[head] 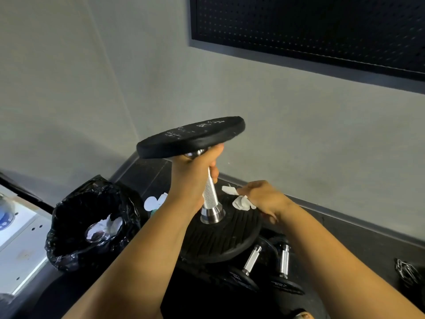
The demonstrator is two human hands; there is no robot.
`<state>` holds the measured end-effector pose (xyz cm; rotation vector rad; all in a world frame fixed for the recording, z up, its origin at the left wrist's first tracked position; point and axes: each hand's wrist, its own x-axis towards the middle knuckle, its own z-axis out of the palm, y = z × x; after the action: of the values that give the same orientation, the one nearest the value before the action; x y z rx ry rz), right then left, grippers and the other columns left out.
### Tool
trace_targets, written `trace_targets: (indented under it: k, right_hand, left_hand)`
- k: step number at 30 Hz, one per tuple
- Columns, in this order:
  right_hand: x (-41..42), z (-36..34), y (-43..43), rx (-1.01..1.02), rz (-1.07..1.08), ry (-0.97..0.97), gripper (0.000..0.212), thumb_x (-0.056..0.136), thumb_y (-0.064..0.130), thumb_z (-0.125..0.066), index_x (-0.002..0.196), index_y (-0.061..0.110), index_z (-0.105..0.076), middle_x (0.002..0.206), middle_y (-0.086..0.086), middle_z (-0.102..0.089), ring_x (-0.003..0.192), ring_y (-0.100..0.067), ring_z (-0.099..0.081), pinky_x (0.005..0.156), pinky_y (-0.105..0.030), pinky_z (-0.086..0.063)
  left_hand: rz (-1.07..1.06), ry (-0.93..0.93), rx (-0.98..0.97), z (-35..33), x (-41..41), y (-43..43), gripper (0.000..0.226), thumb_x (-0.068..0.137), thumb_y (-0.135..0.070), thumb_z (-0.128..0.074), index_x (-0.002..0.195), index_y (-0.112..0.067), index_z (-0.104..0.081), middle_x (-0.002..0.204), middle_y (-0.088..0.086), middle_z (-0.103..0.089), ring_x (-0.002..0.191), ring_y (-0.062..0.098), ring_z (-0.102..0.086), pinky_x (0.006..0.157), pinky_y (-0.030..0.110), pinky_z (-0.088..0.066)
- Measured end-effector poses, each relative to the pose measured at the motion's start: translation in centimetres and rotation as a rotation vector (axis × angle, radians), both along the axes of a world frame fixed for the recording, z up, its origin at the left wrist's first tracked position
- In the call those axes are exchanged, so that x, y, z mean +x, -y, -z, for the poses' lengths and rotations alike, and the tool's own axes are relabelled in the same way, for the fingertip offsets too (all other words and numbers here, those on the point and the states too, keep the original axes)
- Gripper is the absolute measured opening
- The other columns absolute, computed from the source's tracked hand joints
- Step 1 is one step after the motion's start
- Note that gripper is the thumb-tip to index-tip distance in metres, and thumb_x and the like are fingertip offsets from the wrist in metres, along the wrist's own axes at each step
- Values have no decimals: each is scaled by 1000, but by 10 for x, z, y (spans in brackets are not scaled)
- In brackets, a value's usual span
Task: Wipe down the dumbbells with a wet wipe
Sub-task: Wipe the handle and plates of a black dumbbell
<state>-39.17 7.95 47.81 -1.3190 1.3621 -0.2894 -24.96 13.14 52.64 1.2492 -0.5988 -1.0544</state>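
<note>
Seen from the head camera, a dumbbell [209, 192] stands on end in the middle of the scene, on a dark floor [345, 245] close to a grey wall, as a person wipes it down. The left hand [195, 176] grips the upper part of the knurled steel handle just beneath the upper plate [190, 137], its fingers [215, 172] wrapped closed around the bar. The right hand [264, 199] rests on the far right side of the lower plate [230, 238], its fingers bunched down over a crumpled white wet wipe [241, 202] that shows at the fingertips and lies against the plate's ribbed top face.

The dumbbell looks heavy and rigid, with rubber-coated plates and polished metal collars. The knurled bar seems the safest place to hold it, since the smooth collars and any damp rubber could slip. Standing on end it could tip, so the steadying grip matters. The wipe is soft, light and limp, and needs pressing flat to clean.

Two more dumbbells [251, 260] lie on the floor near right. A bin lined with a black bag [76, 249] sits to the left and holds crumpled white wipes. A dark pegboard [322, 31] hangs on the wall far right.
</note>
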Motion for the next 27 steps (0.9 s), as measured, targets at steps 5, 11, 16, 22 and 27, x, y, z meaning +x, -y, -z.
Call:
trace_targets:
  k: [5,11,16,22,27]
  right_hand:
    - [5,-4,-9,-304,233,-150,18,90,19,-56,76,8,-55,74,-12,-62,67,-27,-54,60,-31,-40]
    - [7,-13,-27,-594,124,-251,17,94,23,-52,83,9,-51,70,-4,-57,68,-25,-53,57,-32,-39]
    - [1,-34,-25,-863,-149,-427,22,94,36,-49,93,16,-59,89,-1,-62,79,-27,-58,60,-31,-39]
    - [19,-46,-41,-842,-695,-485,19,93,45,-48,91,29,-57,86,10,-62,79,-12,-54,72,-29,-43]
    - [18,-33,-14,-754,-715,-613,17,93,40,-48,95,27,-58,91,5,-68,92,-19,-59,74,-28,-38]
  left_hand:
    - [-383,161,59,3,5,12,29,84,-30,-70,100,-7,-62,82,-2,-69,78,15,-66,80,32,-55]
    - [-446,66,159,-2,14,26,35,82,-32,-73,106,-8,-64,101,9,-70,95,22,-68,93,40,-53]
    - [-348,57,117,-5,16,24,18,79,-23,-76,73,-19,-59,65,-2,-59,63,16,-57,72,31,-51]
    - [-221,-10,114,0,12,16,29,80,-19,-74,64,-18,-50,49,-3,-37,46,13,-35,45,23,-34]
    - [-30,-31,58,1,12,11,36,82,-13,-71,58,-22,-46,52,-4,-30,47,12,-26,45,23,-25]
